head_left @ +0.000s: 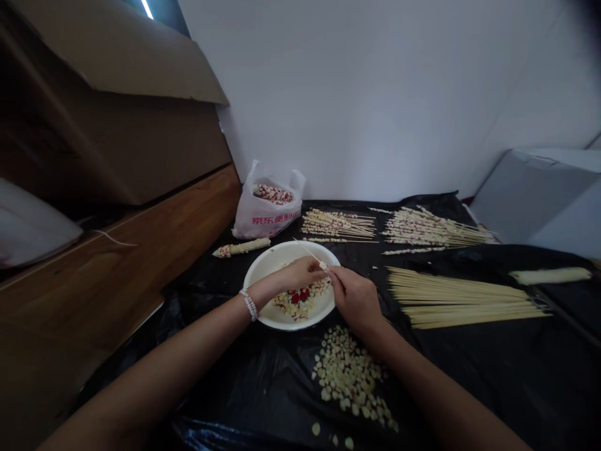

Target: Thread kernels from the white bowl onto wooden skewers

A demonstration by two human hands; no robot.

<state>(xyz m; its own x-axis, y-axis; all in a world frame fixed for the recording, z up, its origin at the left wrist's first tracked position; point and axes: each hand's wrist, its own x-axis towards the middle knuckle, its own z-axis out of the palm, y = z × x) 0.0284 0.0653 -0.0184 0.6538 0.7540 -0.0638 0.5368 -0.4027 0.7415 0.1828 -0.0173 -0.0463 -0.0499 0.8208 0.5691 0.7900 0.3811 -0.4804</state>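
Loose kernels (350,373), near edge of black plastic sheet (263,382). White basin (263,266), beyond. Over its right rim, one part-threaded skewer (323,265), clamped in my right hand (359,300); my left hand (300,274) alongside, fingertips at its kernels, grip I cannot tell. Bare skewers (455,291), right edge.

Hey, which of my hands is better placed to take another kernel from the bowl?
Probably your left hand: it's over the bowl, close to the loose kernels. Your right hand is at the bowl's right edge, seemingly closed around the skewer.
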